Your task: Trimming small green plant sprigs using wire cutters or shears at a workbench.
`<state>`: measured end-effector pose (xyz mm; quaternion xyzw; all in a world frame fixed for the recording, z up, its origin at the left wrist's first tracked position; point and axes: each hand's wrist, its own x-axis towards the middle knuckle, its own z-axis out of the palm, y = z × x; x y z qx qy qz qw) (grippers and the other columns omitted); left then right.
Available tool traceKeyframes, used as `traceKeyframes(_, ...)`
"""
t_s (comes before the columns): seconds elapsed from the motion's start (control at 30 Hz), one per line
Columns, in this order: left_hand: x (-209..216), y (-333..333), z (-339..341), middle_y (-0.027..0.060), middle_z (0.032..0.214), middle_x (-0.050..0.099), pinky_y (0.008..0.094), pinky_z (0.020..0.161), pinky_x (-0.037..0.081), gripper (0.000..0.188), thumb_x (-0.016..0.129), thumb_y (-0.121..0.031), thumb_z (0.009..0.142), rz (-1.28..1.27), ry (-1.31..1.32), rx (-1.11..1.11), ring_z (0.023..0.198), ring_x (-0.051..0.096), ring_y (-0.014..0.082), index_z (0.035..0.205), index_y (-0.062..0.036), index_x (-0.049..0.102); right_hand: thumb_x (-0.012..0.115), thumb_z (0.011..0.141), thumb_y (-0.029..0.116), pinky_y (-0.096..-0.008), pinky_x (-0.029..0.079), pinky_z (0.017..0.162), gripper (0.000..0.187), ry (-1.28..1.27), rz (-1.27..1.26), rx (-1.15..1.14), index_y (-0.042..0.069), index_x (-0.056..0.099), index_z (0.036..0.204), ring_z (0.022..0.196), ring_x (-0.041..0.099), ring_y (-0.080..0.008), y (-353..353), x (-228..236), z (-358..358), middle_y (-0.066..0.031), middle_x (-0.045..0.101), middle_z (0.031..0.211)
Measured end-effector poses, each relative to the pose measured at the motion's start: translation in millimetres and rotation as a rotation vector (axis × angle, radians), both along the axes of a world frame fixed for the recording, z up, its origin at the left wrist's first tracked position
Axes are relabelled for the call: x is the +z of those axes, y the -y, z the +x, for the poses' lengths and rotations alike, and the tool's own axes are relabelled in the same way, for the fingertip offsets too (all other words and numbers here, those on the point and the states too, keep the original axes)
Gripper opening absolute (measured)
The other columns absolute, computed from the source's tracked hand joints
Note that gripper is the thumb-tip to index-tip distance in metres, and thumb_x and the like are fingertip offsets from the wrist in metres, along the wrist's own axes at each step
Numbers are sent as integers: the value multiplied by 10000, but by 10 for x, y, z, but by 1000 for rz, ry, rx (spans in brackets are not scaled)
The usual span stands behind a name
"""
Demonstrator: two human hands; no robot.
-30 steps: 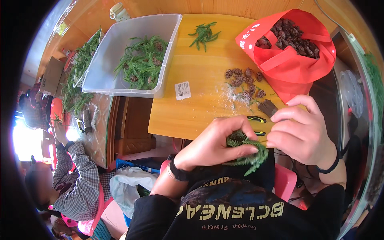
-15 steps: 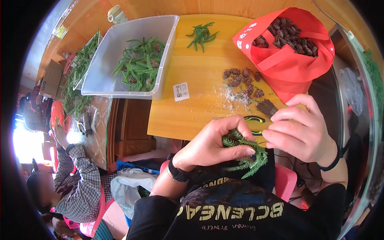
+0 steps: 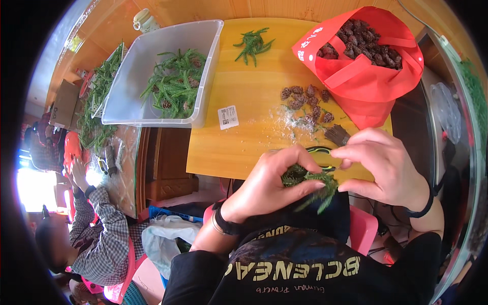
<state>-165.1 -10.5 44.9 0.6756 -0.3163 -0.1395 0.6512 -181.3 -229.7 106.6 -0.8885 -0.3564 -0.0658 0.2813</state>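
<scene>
My left hand (image 3: 269, 183) is closed around a green artificial pine sprig (image 3: 325, 185), held over my lap at the table's front edge. The sprig's tips are blurred and its base is hidden in the palm. Just right of it is my right hand (image 3: 389, 165), thumb and bent forefinger apart, with nothing visible between them. Partly behind my fingers lie scissors with black and yellow handles (image 3: 320, 150). A bundle of thin brown stems (image 3: 337, 134) rests beyond the right fingertips. Several small pine cones (image 3: 310, 104) are spread farther back, beside white crumbs.
A red bag (image 3: 363, 91) full of pine cones stands at the back right. On the left, a clear plastic bin (image 3: 211, 66) holds pine sprigs with cones. Another sprig (image 3: 254, 46) and a white label (image 3: 228, 117) lie on the yellow table (image 3: 244, 147). A co-worker (image 3: 104, 239) sits at left.
My right thumb has dropped away from the forefinger, widening the gap beside the sprig. The sprig's tips have shifted slightly in my left hand, which keeps its hold.
</scene>
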Motion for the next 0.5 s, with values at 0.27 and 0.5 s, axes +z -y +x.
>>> traceKeyframes(0.27, 6, -41, 23, 55, 845, 614, 248, 731, 441, 193, 726, -44, 743, -99, -285, -152, 800, 563, 123, 840, -35, 559, 728, 651, 177, -330, 451, 600, 215, 333, -57, 206, 76, 630, 813, 691, 577, -207, 3, 4, 39, -21, 578, 722)
traceKeyframes(0.5, 36, 21, -32, 96, 861, 616, 289, 697, 482, 199, 729, -21, 717, 72, 164, 49, 778, 606, 198, 838, -28, 571, 727, 641, 110, -310, 436, 581, 160, 83, -61, 16, 60, 603, 728, 649, 578, -202, -10, -3, 33, -28, 573, 661)
